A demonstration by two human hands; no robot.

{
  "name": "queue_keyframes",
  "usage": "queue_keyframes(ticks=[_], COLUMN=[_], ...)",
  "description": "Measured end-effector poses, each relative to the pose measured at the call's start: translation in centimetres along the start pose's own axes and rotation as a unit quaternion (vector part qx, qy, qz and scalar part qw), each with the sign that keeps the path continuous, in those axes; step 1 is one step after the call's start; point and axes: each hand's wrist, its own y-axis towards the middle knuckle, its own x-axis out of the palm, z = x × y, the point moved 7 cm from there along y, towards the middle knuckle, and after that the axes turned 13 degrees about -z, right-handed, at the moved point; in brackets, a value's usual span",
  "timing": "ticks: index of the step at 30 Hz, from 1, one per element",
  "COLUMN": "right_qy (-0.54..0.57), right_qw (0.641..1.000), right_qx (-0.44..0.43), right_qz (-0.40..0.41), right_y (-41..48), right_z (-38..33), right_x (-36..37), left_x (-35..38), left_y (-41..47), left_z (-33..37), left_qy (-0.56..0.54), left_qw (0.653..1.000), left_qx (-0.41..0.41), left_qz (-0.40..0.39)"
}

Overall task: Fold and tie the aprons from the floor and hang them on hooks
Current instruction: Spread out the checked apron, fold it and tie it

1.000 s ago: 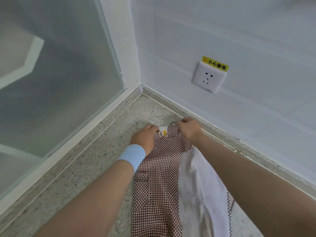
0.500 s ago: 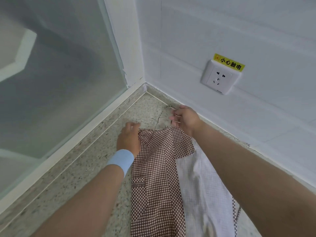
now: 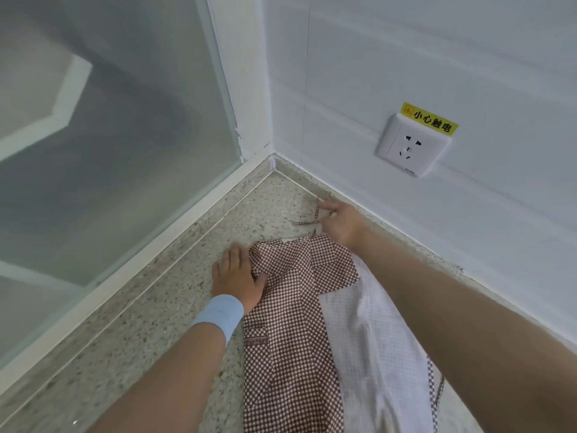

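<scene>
A brown-and-white checked apron (image 3: 290, 323) lies folded lengthwise on the speckled floor, its white lining (image 3: 374, 332) turned up on the right side. My left hand (image 3: 239, 278), with a light blue wristband, lies flat with straight fingers on the apron's upper left corner. My right hand (image 3: 342, 221) is past the apron's top edge and pinches a thin checked strap (image 3: 313, 221) that runs from the top of the apron toward the wall.
The apron lies in a floor corner. A frosted glass panel (image 3: 109, 145) with a white frame stands on the left. A white tiled wall (image 3: 437, 57) on the right carries a socket (image 3: 412, 148) with a yellow warning label.
My hands have drawn apart. The left one dropped flat onto the apron's left corner, and the right one moved toward the wall, drawing the strap out from the top edge.
</scene>
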Motion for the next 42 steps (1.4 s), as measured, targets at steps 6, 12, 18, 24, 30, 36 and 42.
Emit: queue_keyframes(ticks=[6,12,18,24,30,36,42], right_qy=[-0.193,-0.441,-0.420,-0.435,-0.459,-0.421,-0.417], right_qw=[0.973,0.892,0.905,0.896,0.883,0.897,0.902], right_qx=[-0.099,-0.062,-0.071,-0.075,-0.067,0.019,0.039], right_qz=[0.072,-0.072,0.004,-0.053,-0.073,-0.137,-0.103], right_y=[-5.6,-8.5,-13.8,-20.5,-25.3,-29.0,-28.9], right_z=[1.5,6.0,6.4,9.9,10.1,11.5,10.5], right_x=[6.5,12.9,14.6,18.4,19.6,23.3,22.5], left_x=[-1.4,0.5,1.2,9.4,8.8,10.4,15.0], left_y=[-1.4,-0.8,-8.9,-13.1,-16.0,-21.9,-26.0], left_z=[2.8,-0.2,2.1,1.6,-2.3,-2.7,-5.5], left_qy=[0.001,-0.001,-0.038,0.104,0.077,-0.016,-0.059], left_qw=[0.986,0.997,0.957,0.972,0.990,0.988,0.971], left_qx=[0.129,0.072,0.209,0.207,0.115,0.154,0.114], left_qz=[0.106,-0.001,0.199,0.034,0.016,0.021,-0.200])
